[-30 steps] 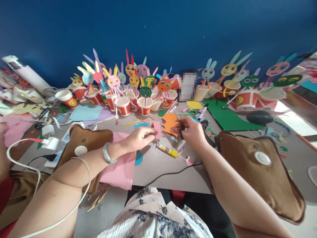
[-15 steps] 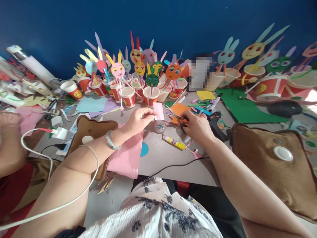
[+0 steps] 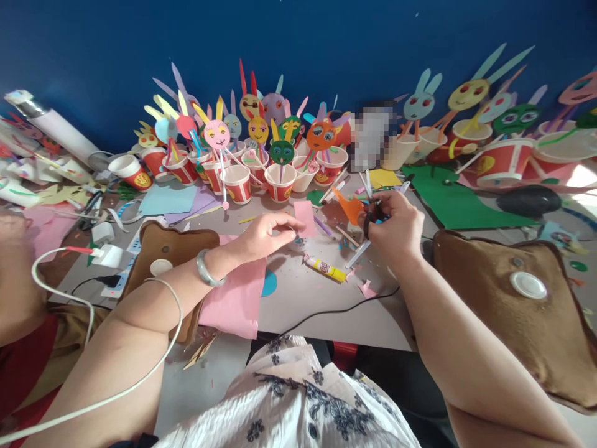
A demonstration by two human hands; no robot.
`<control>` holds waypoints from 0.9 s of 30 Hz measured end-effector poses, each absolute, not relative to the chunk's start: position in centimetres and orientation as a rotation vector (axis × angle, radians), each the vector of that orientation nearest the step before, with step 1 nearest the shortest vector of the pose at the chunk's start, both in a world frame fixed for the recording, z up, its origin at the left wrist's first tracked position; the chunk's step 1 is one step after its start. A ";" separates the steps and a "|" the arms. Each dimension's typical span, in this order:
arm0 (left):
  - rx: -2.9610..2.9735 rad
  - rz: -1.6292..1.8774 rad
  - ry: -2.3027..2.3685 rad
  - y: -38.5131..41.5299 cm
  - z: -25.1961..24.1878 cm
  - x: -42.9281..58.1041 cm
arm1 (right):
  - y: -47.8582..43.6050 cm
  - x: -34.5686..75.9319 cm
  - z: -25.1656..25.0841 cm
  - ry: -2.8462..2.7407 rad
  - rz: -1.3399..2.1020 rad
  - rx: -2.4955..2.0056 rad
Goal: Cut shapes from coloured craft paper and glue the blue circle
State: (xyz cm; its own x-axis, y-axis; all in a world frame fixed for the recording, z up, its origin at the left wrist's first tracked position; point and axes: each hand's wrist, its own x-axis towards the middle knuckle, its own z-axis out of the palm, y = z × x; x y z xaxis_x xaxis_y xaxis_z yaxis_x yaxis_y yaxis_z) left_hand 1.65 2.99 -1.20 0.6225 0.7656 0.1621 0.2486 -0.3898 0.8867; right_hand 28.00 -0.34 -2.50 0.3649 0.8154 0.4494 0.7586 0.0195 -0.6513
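Observation:
My left hand [image 3: 268,236], a pale bangle at its wrist, has thumb and forefinger closed at the lower edge of a small pink paper piece [image 3: 304,218]. Something clear shows by the fingertips, too small to make out. In my right hand [image 3: 396,227] are dark-handled scissors [image 3: 370,225]; the hand partly hides them. A piece of orange paper [image 3: 349,206] stands raised and bent against the scissors. Below, between the hands, lies a yellow glue tube [image 3: 325,269]. A blue paper circle [image 3: 269,284] rests beside a large pink sheet [image 3: 233,302].
Paper cups [image 3: 280,186] with rabbit-faced figures line the back. Brown cushion-like pouches lie left [image 3: 180,249] and right [image 3: 499,298]. A white cable [image 3: 175,336] crosses my left forearm; a black cord [image 3: 336,311] runs along the front. Another person's arm [image 3: 18,274] is at far left.
The clear round disc no longer shows on the table by my left hand. The pink piece has shifted right with that hand. My right hand has moved right and up; the orange paper is now raised.

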 end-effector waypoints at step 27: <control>2.666 -0.568 0.603 4.5 6.7 -3.0 | -0.3 27.3 -2.2 -1.438 0.022 -1.649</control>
State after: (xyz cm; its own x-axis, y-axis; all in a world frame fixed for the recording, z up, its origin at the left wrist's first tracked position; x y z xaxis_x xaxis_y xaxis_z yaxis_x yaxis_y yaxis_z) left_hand -3.03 4.51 6.67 0.8291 0.3301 -0.4512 0.4698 -0.8489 0.2423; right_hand 27.26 -0.31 -2.23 0.3183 0.7901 0.5238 0.7736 0.1029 -0.6252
